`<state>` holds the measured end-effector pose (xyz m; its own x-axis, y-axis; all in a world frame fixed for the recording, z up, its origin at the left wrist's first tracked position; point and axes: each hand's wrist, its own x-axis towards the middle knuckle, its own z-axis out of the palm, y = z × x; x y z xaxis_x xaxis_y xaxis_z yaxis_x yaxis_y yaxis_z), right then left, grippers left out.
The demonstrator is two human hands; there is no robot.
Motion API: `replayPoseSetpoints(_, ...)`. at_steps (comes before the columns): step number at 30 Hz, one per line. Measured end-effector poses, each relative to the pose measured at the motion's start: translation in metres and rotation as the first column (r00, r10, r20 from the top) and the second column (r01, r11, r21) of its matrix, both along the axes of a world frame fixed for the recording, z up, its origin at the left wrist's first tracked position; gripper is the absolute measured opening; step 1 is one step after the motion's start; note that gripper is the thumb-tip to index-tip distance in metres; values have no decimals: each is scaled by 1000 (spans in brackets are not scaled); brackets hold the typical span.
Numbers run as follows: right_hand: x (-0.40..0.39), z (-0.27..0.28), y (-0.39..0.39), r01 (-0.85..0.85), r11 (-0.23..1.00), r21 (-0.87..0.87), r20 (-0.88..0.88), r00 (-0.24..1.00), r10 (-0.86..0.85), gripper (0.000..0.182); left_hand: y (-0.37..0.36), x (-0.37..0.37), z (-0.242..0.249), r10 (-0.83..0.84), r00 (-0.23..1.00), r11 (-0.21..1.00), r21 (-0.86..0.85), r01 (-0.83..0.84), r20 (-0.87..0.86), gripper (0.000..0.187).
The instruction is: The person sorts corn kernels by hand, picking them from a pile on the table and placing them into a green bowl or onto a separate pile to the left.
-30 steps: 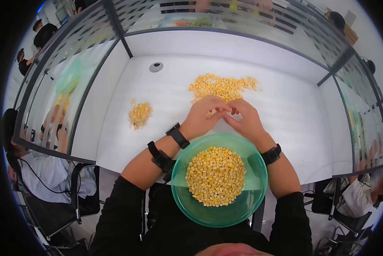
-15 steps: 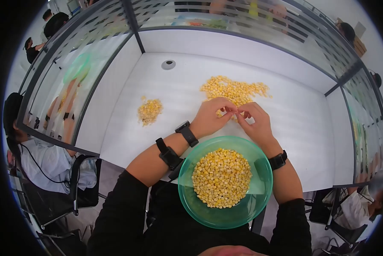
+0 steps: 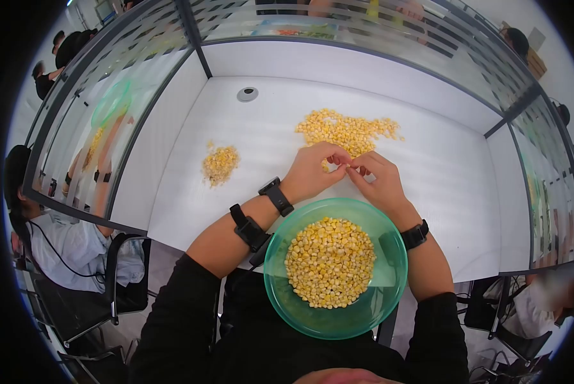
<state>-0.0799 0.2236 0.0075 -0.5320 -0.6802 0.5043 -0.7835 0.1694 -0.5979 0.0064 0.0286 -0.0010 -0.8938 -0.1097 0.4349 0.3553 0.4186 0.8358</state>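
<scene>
On the white table (image 3: 428,173), a green translucent plastic bowl (image 3: 287,301) holds yellow corn kernels (image 3: 330,261). Beyond it, the left hand (image 3: 312,171) and right hand (image 3: 378,181) meet, fingertips pinched together on a kernel beside the large loose kernel pile (image 3: 347,130).

Black long sleeves (image 3: 184,320), pushed up both forearms. Left arm: two black bands (image 3: 261,214), one a watch. Right wrist: one black band (image 3: 415,234).
</scene>
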Motion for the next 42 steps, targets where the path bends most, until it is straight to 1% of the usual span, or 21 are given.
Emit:
replayPoseSetpoints(8,1,-1,0,-10,1000,8,6,1000,9,10,-2,2,3,-23,998,1000,4,23,55,19)
replayPoseSetpoints(16,0,-3,2,-39,999,7,9,999,39,11,-4,0,2,-33,997,999,-15,34,66,18)
replayPoseSetpoints(23,2,1,5,-76,997,-12,95,993,77,11,-4,0,4,-83,990,997,8,82,118,16)
replayPoseSetpoints(29,0,1,7,-110,994,-17,146,983,111,12,-11,-4,-3,-198,959,976,136,172,201,13)
replayPoseSetpoints(34,1,2,6,-123,992,-37,187,974,127,10,-14,-5,-11,-307,933,919,314,239,188,16)
replayPoseSetpoints(35,0,3,6,-131,990,-57,206,968,140,10,-14,-6,-12,-323,930,903,352,247,176,17)
replayPoseSetpoints(37,0,3,6,-142,985,-98,244,956,162,10,-16,-5,-11,-368,904,865,436,247,219,17)
replayPoseSetpoints(38,-1,1,7,-149,981,-125,296,938,181,9,-18,-5,-11,-390,890,845,476,244,237,17)
replayPoseSetpoints(40,-5,-1,10,-165,970,-176,395,891,223,8,-29,-2,0,-384,891,865,433,254,244,16)
replayPoseSetpoints(41,-7,2,12,-199,964,-175,522,811,262,8,-37,1,8,-379,892,874,412,257,248,16)
replayPoseSetpoints(42,-8,7,16,-231,956,-179,641,710,291,8,-53,3,17,-336,901,929,255,268,275,16)
